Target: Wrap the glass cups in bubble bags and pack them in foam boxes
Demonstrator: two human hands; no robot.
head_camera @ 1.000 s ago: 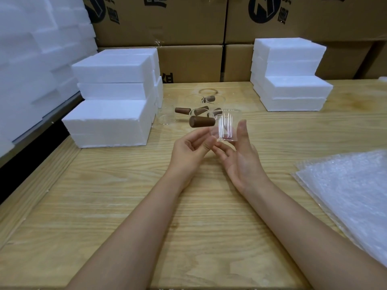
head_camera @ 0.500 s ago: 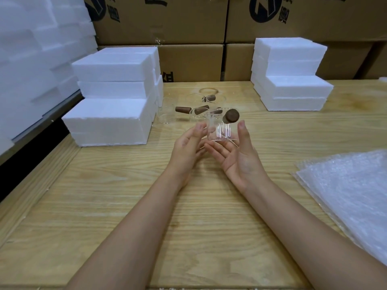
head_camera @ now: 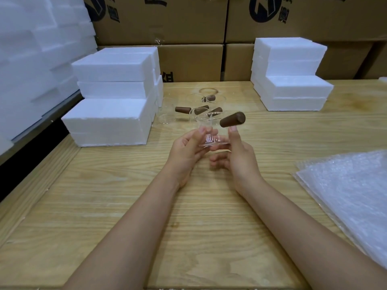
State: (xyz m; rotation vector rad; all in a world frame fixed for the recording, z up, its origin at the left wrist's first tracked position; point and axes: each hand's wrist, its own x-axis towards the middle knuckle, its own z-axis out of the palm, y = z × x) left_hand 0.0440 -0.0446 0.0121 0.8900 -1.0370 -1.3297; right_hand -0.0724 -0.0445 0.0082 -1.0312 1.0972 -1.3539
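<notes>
Left hand (head_camera: 185,148) grips the glass cup (head_camera: 209,140) above the tabletop (head_camera: 125,206), right hand (head_camera: 239,156) holding its other side, brown handle (head_camera: 232,119) jutting up and right, towards the bubble bags (head_camera: 347,189) lying on the right hand's side.

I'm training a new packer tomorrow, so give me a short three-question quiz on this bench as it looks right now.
1. True or false: the glass cup held above the table is already inside a bubble bag.
2. Where do the bubble bags lie? A. flat on the table, at the person's right. B. on the floor. C. on a shelf.
3. Fill in: the other cups stand ____ the left foam boxes and the right foam boxes.
Key: 1 false; 2 A; 3 between.
</notes>
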